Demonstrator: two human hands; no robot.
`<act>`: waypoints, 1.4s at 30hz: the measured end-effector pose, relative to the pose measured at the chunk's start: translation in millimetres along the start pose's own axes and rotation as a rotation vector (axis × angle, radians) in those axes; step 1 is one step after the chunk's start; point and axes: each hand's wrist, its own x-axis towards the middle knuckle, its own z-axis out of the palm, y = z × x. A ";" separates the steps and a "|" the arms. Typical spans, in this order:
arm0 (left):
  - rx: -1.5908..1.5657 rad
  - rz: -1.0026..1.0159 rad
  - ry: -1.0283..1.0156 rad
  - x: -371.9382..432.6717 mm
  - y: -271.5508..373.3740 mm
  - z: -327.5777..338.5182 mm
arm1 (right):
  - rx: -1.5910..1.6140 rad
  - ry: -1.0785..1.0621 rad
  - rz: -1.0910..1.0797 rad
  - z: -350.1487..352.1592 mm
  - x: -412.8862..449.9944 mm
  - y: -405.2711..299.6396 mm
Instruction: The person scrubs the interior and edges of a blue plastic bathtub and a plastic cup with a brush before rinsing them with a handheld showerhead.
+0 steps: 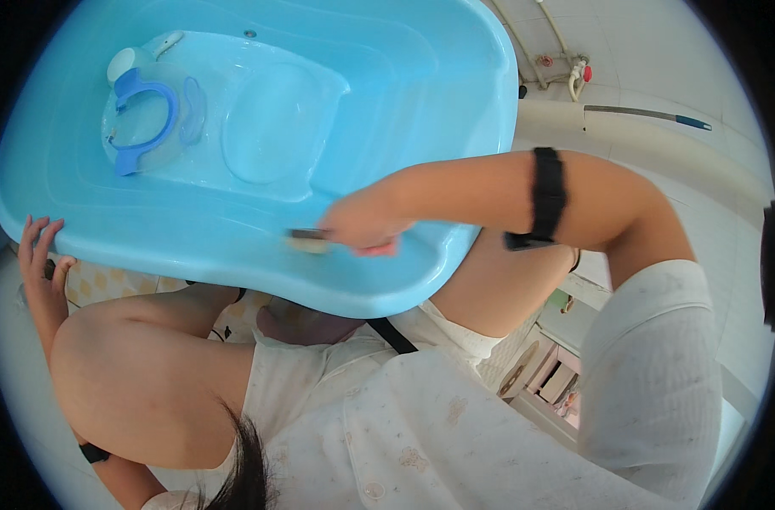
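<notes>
A large light-blue plastic tub lies before me, over my lap. My right hand, blurred, is closed on a brush with a dark back and pale bristles, at the tub's near inner wall. My left hand rests with spread fingers on the tub's rim at the left; whether it grips the rim I cannot tell. In the tub's far left part lie a clear container with a blue frame, a white round cup or lid and a small pale object.
Behind the tub at the right are wall pipes with a red-handled valve. A grey and blue rod lies on a pale ledge or large pipe. An open-fronted cabinet stands at the lower right. Both my knees are beside the tub.
</notes>
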 end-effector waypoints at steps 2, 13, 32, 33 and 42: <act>0.042 0.006 0.004 -0.1 -2.4 -5.0 | -0.281 0.051 0.243 9.6 -51.1 -16.6; 0.129 0.050 0.025 3.5 -10.3 -2.5 | 0.384 0.178 -0.174 12.7 32.4 -47.2; 0.110 0.039 0.032 6.4 1.3 -3.6 | 0.388 0.131 -0.289 -17.6 74.7 -144.7; 0.104 0.032 0.024 6.8 -0.1 -4.2 | 0.300 0.136 -0.310 -21.9 81.4 -146.0; 0.121 0.062 0.052 5.5 1.0 -5.4 | -0.098 0.132 0.003 -47.7 43.0 -51.7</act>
